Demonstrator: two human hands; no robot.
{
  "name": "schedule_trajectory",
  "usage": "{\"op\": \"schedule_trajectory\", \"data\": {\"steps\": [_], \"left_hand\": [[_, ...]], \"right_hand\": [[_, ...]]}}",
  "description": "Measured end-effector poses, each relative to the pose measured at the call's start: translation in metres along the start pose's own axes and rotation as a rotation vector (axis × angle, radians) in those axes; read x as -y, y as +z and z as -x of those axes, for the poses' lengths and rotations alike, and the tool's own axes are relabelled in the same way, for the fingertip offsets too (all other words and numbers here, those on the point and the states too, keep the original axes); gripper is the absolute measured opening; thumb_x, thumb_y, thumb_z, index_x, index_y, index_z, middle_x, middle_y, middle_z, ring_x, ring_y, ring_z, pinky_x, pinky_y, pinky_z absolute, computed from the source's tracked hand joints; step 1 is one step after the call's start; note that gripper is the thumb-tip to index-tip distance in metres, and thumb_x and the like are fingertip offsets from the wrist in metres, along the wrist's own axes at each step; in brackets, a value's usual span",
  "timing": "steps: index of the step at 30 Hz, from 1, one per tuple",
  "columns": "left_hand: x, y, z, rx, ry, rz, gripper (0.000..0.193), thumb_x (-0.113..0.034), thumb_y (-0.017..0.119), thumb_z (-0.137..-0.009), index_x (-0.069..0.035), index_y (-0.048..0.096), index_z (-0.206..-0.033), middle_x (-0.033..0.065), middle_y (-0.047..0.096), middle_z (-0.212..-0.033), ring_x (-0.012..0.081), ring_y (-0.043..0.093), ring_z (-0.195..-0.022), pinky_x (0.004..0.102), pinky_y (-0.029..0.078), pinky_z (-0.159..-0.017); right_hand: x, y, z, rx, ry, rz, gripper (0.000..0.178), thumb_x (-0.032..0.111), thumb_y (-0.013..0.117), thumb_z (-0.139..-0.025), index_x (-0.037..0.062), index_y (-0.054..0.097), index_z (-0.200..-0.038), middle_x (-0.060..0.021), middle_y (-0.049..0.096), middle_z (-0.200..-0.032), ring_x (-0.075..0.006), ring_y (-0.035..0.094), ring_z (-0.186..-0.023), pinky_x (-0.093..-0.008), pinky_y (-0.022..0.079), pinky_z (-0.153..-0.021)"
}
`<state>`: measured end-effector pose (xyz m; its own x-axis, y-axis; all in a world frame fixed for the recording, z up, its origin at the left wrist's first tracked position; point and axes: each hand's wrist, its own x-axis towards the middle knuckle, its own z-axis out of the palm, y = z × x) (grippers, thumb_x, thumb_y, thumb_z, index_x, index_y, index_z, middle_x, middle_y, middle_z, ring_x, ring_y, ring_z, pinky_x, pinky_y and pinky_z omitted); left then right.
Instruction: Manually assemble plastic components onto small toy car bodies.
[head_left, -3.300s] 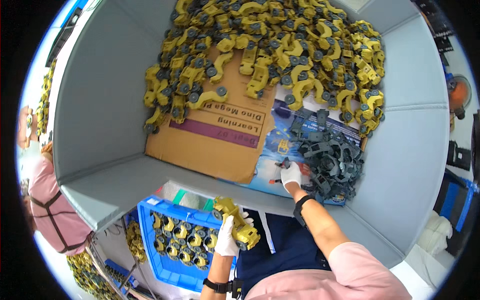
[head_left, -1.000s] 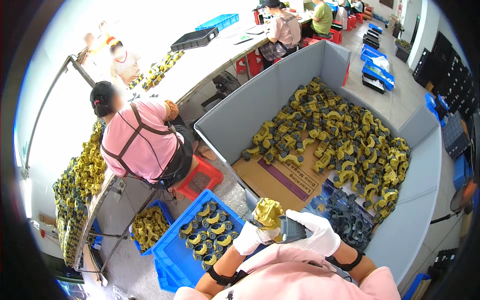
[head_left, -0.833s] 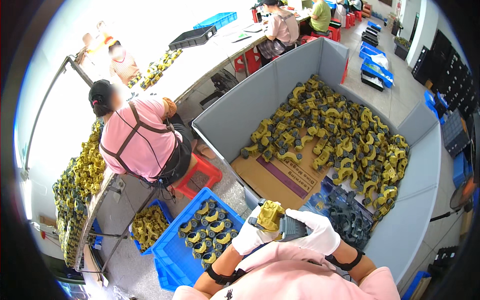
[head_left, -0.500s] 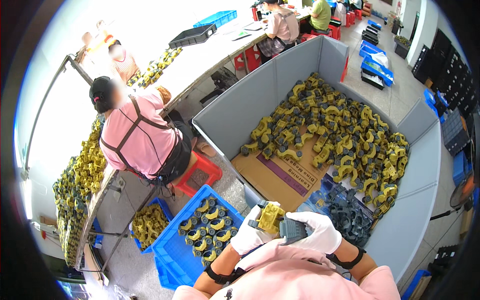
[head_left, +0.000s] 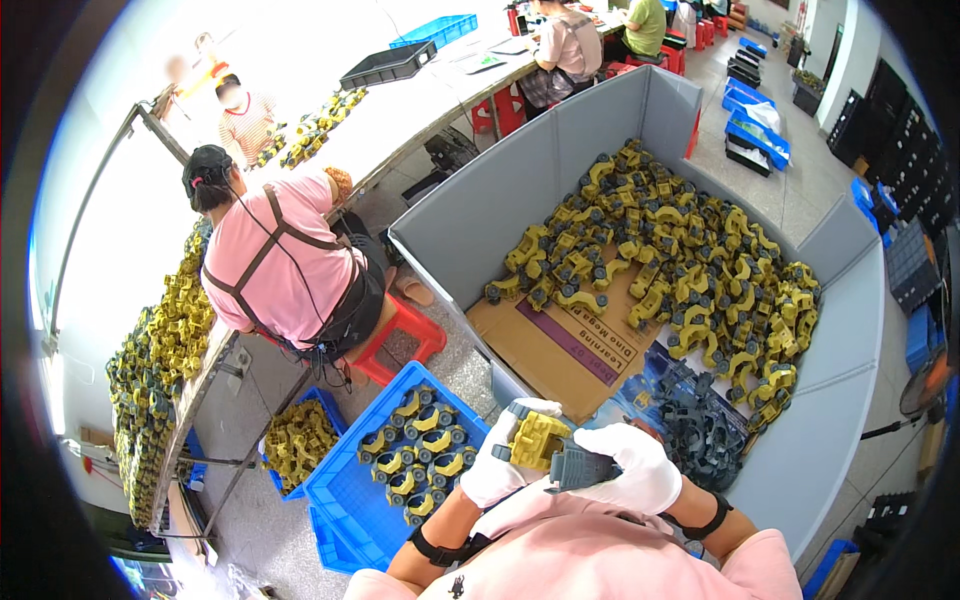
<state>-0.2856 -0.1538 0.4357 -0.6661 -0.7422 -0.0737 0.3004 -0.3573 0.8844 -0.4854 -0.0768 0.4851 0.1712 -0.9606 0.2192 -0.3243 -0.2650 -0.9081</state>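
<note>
In front of my chest, my white-gloved left hand (head_left: 492,470) is closed around a yellow toy car body (head_left: 537,440) with dark grey wheels. My right hand (head_left: 640,465), gloved too, grips a dark grey plastic toy part (head_left: 583,468). That part lies right beside the car body; whether the two touch, I cannot tell. Rows of similar yellow toy cars (head_left: 435,448) with grey wheels stand in a blue crate (head_left: 335,490), left of my left hand. Beyond my right hand is a heap of loose dark grey parts (head_left: 690,415).
A large grey-walled bin (head_left: 500,175) ahead holds a pile of yellow toy cars (head_left: 720,280) on cardboard (head_left: 535,345). A co-worker in pink (head_left: 290,265) sits on a red stool (head_left: 405,340) at a long table. A smaller blue crate (head_left: 333,408) of yellow parts stands on the floor.
The dark grey part has turned in my right hand and now sits slightly lower, with its narrow end pointing left. The car body has tilted a little. The seated co-worker's head has turned away.
</note>
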Motion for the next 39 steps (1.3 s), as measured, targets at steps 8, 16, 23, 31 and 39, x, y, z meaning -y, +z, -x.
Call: {"op": "schedule_trajectory", "data": {"steps": [8,16,23,31,39], "left_hand": [[0.013,-0.011,0.002,-0.008,0.010,-0.035,0.066,-0.001,0.079,-0.073,-0.009,0.045,-0.130,0.0051,0.055,-0.119,0.0163,0.055,-0.111,0.0327,0.046,-0.095],[0.027,-0.020,0.000,-0.057,0.151,-0.557,0.062,-0.002,0.074,-0.073,-0.007,0.046,-0.127,0.0057,0.055,-0.116,0.0159,0.056,-0.103,0.0295,0.046,-0.091],[0.030,-0.019,0.000,-0.077,0.041,-0.230,0.065,0.002,0.075,-0.069,-0.007,0.046,-0.127,0.0046,0.055,-0.117,0.0140,0.054,-0.107,0.0281,0.044,-0.093],[0.000,-0.007,0.010,-0.034,0.099,-0.192,0.068,0.007,0.075,-0.069,-0.011,0.045,-0.127,0.0033,0.053,-0.117,0.0137,0.053,-0.107,0.0302,0.044,-0.095],[0.005,-0.006,0.016,-0.052,0.041,-0.107,0.061,0.007,0.072,-0.072,-0.011,0.045,-0.124,0.0032,0.053,-0.115,0.0132,0.054,-0.105,0.0293,0.045,-0.092]], "right_hand": [[0.003,0.004,0.002,-0.026,-0.025,0.034,0.051,0.014,0.083,-0.071,0.0011,0.062,-0.116,-0.0140,0.066,-0.105,-0.0282,0.065,-0.091,-0.0325,0.051,-0.081],[0.004,0.012,0.006,-0.210,-0.100,0.170,0.060,0.016,0.087,-0.066,-0.0003,0.059,-0.116,-0.0145,0.064,-0.093,-0.0295,0.064,-0.081,-0.0353,0.051,-0.073],[0.008,0.019,-0.004,-0.324,-0.253,0.339,0.070,0.020,0.091,-0.057,0.0011,0.059,-0.116,-0.0104,0.062,-0.086,-0.0241,0.061,-0.072,-0.0317,0.050,-0.066],[0.023,0.019,-0.001,-0.248,-0.154,0.402,0.065,0.022,0.089,-0.060,-0.0036,0.062,-0.114,-0.0108,0.060,-0.079,-0.0251,0.059,-0.066,-0.0318,0.048,-0.061],[0.030,0.022,0.000,-0.239,-0.117,0.396,0.063,0.021,0.088,-0.064,-0.0045,0.061,-0.114,-0.0119,0.061,-0.078,-0.0255,0.060,-0.067,-0.0324,0.050,-0.062]]}}
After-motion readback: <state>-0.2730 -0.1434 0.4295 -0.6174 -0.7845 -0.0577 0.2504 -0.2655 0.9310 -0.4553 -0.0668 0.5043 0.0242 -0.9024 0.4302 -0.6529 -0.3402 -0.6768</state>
